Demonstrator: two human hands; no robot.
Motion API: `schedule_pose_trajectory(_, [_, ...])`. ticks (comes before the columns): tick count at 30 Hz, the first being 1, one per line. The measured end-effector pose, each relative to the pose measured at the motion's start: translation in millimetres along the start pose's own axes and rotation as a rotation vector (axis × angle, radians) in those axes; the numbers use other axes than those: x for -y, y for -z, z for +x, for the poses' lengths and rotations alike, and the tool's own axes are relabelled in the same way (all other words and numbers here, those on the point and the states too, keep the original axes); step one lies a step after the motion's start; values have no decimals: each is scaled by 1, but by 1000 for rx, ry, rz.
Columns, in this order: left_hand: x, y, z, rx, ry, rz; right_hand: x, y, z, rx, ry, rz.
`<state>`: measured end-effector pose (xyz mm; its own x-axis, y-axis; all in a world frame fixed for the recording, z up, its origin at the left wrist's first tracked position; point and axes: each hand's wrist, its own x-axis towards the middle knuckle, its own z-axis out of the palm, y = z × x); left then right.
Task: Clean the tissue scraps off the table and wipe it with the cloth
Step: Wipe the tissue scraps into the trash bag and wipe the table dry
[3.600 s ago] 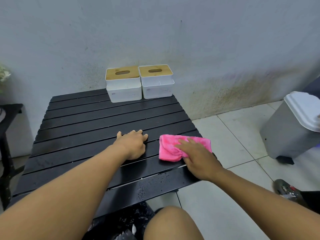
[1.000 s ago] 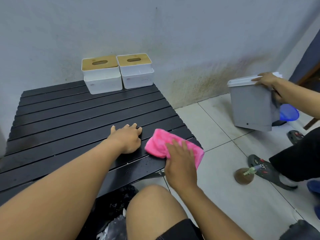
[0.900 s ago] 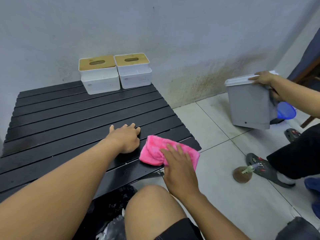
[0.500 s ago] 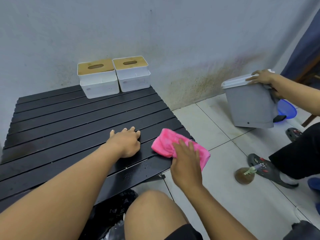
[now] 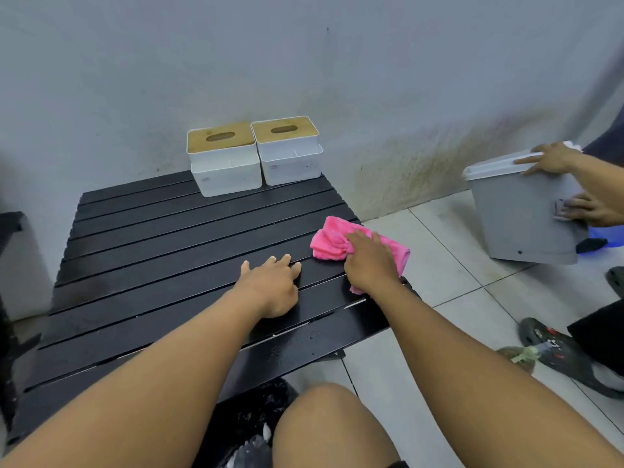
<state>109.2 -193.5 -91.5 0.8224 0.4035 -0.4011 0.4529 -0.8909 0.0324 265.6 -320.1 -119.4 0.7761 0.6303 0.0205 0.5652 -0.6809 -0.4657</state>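
— What's there, counted?

— I see one pink cloth (image 5: 329, 243), two white boxes (image 5: 224, 160) beyond my hands, one black slatted counter (image 5: 152, 251).

— The cloth?

— Bunched, rumpled, at the counter's right edge. My right hand (image 5: 369, 261) presses on it, fingers curled over its folds. My left hand (image 5: 271, 287) lies open and flat, just left of it.

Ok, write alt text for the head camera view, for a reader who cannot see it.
A person's right hand presses a pink cloth onto the right edge of a black slatted table, while the left hand rests flat beside it. Two white tissue boxes with wooden lids stand at the wall. On the right, another person holds a grey bin on the tiled floor.
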Motion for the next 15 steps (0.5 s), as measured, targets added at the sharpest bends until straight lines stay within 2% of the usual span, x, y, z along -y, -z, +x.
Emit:
schedule_pose_trajectory(4, [1,-1,-1,0,-4,-33,-4,-3,-24,64,89,3])
schedule_pose_trajectory(11, [8,2,-2,39,-3,-84,1,-16,-128,70,255,134])
schedule_pose_trajectory(15, [11,1,-3,24,-25,-106,-3,-11,-111,119,250,103])
